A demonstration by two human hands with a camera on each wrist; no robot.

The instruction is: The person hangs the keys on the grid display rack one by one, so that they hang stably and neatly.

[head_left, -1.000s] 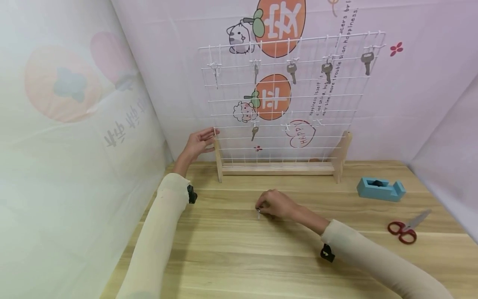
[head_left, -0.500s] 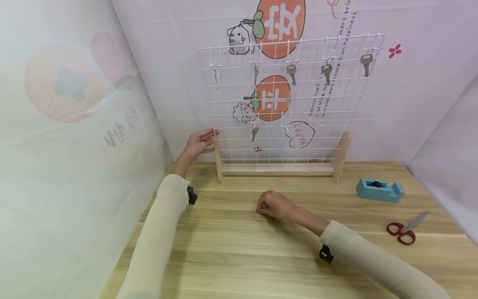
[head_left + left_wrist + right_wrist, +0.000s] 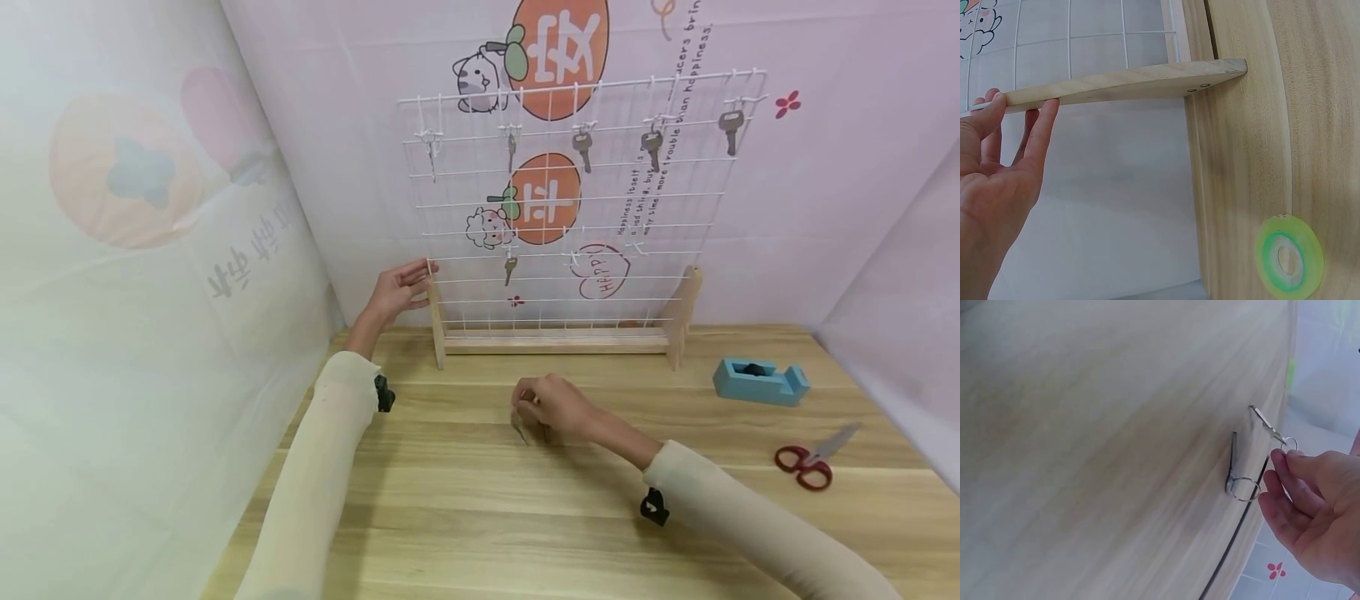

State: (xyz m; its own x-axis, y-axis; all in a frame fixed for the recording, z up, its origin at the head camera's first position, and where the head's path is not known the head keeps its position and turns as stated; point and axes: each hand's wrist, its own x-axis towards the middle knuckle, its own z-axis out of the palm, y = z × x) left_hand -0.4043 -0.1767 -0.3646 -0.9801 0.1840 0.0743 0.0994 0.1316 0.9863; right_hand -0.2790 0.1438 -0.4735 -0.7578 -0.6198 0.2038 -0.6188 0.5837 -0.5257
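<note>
In the head view a white wire grid rack [image 3: 570, 200] stands on wooden legs, with several keys on its hooks. My left hand [image 3: 397, 292] grips the top of its left wooden upright [image 3: 1129, 87], thumb and fingers on opposite faces. Over the table in front of the rack is my right hand [image 3: 553, 407]. In the right wrist view its thumb and forefinger pinch the ring of a key [image 3: 1266, 424], whose blade points down to the tabletop. A second key [image 3: 1232, 459] with a ring is close to the lower fingers; whether they touch it I cannot tell.
A blue tape dispenser [image 3: 759, 382] and red-handled scissors [image 3: 813, 458] lie on the right of the wooden table [image 3: 450, 492]. In the left wrist view a yellow-green tape roll [image 3: 1312, 256] lies beyond the upright. Printed cloth [image 3: 360, 108] surrounds the table.
My right hand has risen slightly off the tabletop, and the key in its fingertips now shows more and slants. The left hand keeps its grip on the upright.
</note>
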